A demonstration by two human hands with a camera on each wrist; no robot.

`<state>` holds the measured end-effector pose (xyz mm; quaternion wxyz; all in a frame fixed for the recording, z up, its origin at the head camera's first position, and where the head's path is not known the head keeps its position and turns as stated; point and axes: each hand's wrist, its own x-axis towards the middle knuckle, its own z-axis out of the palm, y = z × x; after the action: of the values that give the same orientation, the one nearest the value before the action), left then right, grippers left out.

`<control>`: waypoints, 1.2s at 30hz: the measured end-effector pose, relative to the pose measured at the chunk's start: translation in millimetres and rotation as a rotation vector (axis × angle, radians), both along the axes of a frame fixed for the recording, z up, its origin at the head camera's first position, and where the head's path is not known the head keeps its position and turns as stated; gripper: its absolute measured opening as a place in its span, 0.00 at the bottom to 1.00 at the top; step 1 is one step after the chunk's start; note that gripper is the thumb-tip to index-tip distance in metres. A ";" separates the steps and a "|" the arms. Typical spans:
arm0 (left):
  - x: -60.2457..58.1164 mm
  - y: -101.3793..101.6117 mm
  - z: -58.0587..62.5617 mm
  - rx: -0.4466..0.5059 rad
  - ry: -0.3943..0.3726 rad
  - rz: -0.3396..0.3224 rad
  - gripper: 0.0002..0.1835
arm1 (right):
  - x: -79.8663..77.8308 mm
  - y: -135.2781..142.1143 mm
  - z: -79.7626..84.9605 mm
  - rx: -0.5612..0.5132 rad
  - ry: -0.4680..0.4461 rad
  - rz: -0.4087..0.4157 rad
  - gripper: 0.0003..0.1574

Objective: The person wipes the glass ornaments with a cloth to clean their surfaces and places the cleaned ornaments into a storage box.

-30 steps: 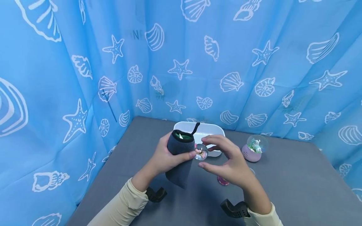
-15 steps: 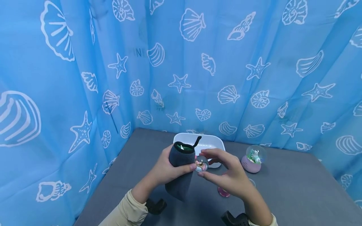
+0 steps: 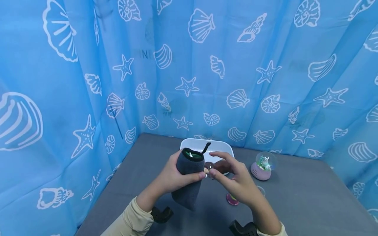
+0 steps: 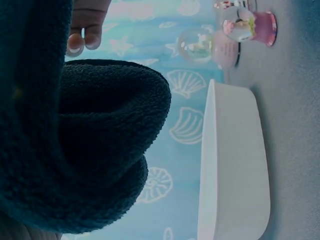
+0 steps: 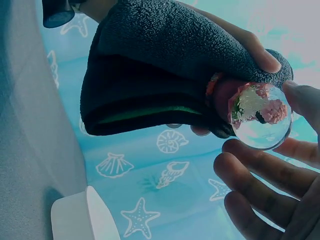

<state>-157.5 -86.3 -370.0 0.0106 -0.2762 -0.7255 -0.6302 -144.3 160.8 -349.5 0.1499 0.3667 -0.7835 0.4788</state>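
My left hand [image 3: 177, 175] grips a fuzzy dark grey cloth [image 3: 189, 193] with black edging, a black loop and a green inner side, rolled into a cone. A small snow globe [image 5: 260, 117], clear with pink and green figures inside, sticks out of the cloth beside my left thumb. Its reddish base is partly wrapped by the cloth. My right hand [image 3: 233, 177] holds the glass ball between thumb and fingers, with the index finger lifted off it in the head view. In the left wrist view, the cloth [image 4: 110, 105] hides most of both hands.
A white tray [image 3: 189, 142] stands behind the hands at the back of the grey table [image 3: 295, 196]. To its right is a snow globe with a lilac base [image 3: 261, 171]. Another globe with a pink base [image 3: 232, 199] is partly behind my right hand. A blue shell-print curtain [image 3: 189, 82] surrounds the table.
My right hand has closed in from beside the globe to touch it, and its thumb has shifted onto the glass. The head view has tilted up. The left hand keeps its hold on the cloth.
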 end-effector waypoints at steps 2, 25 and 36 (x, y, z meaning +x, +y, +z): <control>-0.4 0.1 -1.2 0.008 0.015 0.013 0.31 | 0.0 -0.1 -0.7 0.014 -0.023 -0.011 0.29; -1.1 3.2 -0.6 0.088 0.102 0.032 0.27 | 0.0 2.2 2.1 -0.023 0.165 0.039 0.38; -3.1 2.4 -2.0 0.061 0.075 0.012 0.27 | -0.7 4.0 1.7 -0.005 0.126 -0.016 0.36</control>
<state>-160.6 -83.9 -372.0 0.0502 -0.2949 -0.7066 -0.6413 -145.0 164.9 -347.8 0.2036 0.3894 -0.7742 0.4555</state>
